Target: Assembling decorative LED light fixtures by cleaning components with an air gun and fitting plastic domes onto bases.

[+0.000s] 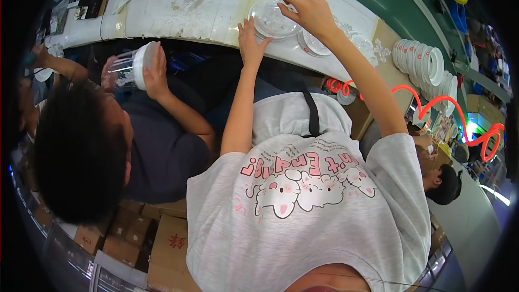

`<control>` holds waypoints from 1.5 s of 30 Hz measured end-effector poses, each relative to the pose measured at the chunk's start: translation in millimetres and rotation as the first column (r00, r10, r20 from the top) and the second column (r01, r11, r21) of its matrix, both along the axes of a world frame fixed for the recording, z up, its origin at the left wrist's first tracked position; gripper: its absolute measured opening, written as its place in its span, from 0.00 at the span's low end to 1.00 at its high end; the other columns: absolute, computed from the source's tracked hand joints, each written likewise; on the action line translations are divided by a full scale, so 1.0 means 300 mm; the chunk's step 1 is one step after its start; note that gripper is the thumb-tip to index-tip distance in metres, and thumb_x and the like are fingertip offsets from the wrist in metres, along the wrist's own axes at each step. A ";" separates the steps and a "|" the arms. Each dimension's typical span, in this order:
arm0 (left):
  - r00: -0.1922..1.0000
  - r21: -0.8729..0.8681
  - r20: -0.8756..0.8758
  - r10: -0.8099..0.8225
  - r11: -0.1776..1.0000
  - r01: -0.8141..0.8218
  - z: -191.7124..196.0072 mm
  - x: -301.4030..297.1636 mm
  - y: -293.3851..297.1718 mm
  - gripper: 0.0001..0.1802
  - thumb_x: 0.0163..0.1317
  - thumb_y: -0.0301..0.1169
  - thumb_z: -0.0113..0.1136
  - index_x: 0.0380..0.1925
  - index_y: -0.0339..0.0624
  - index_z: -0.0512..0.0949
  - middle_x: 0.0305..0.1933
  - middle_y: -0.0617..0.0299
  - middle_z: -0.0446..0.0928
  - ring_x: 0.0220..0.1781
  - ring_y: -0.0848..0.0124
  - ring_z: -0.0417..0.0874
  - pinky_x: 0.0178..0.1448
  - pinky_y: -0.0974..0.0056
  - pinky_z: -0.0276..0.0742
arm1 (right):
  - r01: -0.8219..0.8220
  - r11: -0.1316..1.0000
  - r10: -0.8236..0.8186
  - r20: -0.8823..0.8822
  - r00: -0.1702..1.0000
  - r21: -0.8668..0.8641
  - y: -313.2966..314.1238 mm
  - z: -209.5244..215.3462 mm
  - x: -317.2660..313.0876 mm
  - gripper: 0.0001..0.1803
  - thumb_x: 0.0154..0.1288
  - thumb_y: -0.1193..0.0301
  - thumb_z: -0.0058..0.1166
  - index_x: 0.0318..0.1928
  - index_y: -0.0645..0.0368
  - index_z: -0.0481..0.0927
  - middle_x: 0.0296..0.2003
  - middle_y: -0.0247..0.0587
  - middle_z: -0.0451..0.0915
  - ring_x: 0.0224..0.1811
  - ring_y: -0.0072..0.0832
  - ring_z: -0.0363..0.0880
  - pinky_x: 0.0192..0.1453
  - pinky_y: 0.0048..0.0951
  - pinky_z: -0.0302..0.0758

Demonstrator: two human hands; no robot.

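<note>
Left hand (pixel 252 47) is spread at the clear dish (pixel 268 21); grip of right hand (pixel 312 14) cannot be told; slipping could be caused by uneven pressure.

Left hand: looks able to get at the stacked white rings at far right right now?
Probably not: the left hand is at the near-left edge of the clear round dish, and the right forearm crosses between it and the white rings.

Clear dish (pixel 266 19), white tabletop (pixel 157 13), pale grey shirt (pixel 346 243) with pink-and-white cartoon cat print (pixel 311 192), orange-red hose (pixel 420 112)
</note>
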State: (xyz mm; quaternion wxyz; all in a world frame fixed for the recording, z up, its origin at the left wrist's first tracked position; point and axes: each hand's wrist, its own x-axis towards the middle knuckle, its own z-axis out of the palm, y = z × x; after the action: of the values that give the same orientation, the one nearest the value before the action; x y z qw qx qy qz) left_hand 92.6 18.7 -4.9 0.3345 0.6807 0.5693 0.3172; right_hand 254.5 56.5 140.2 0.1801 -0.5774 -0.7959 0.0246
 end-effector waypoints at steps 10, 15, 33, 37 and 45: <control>1.000 0.034 0.015 0.010 0.999 -0.011 -0.003 -0.005 -0.005 0.43 0.37 0.36 0.70 0.56 0.38 0.61 0.61 0.44 0.57 0.65 0.44 0.49 0.65 0.53 0.51 | -0.182 0.983 0.182 0.025 0.983 -0.007 0.027 0.013 0.015 0.11 0.59 0.60 0.48 0.32 0.53 0.68 0.24 0.34 0.74 0.26 0.34 0.74 0.25 0.31 0.70; 0.999 0.035 0.033 0.013 0.999 -0.014 -0.006 -0.013 -0.004 0.43 0.38 0.35 0.70 0.56 0.39 0.60 0.61 0.44 0.57 0.65 0.44 0.49 0.65 0.52 0.52 | -0.124 0.992 0.123 0.037 0.992 0.022 0.017 0.012 -0.008 0.11 0.58 0.60 0.48 0.32 0.52 0.68 0.24 0.33 0.73 0.26 0.34 0.74 0.25 0.31 0.70; 0.997 0.029 -0.012 -0.071 0.997 0.072 -0.020 -0.034 0.022 0.47 0.37 0.37 0.70 0.58 0.40 0.57 0.63 0.44 0.54 0.66 0.43 0.45 0.65 0.50 0.49 | 0.041 0.996 -0.044 0.040 0.998 0.080 -0.005 -0.038 -0.057 0.10 0.57 0.62 0.50 0.29 0.53 0.66 0.21 0.33 0.72 0.23 0.31 0.74 0.22 0.30 0.69; 0.996 0.009 -0.036 -0.085 0.996 0.085 -0.018 -0.028 0.040 0.48 0.34 0.39 0.72 0.56 0.39 0.58 0.62 0.43 0.54 0.66 0.43 0.44 0.65 0.50 0.48 | 0.060 0.994 -0.061 0.011 0.998 0.096 -0.002 -0.045 -0.048 0.12 0.56 0.61 0.51 0.29 0.54 0.65 0.21 0.33 0.72 0.24 0.31 0.75 0.22 0.30 0.69; 0.979 0.068 -0.182 -0.096 0.992 0.110 -0.029 -0.043 0.055 0.48 0.33 0.45 0.72 0.53 0.34 0.60 0.61 0.39 0.55 0.65 0.41 0.46 0.66 0.51 0.47 | 0.057 0.985 -0.093 -0.218 0.972 -0.164 -0.028 0.045 -0.016 0.19 0.56 0.54 0.51 0.37 0.57 0.69 0.24 0.39 0.75 0.24 0.34 0.75 0.28 0.29 0.71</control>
State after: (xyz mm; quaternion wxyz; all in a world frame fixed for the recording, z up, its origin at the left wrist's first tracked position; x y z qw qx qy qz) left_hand 79.7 35.3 -13.5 0.2715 0.7475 0.5481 0.2592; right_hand 249.7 48.1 153.6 0.2237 -0.6130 -0.7437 0.1453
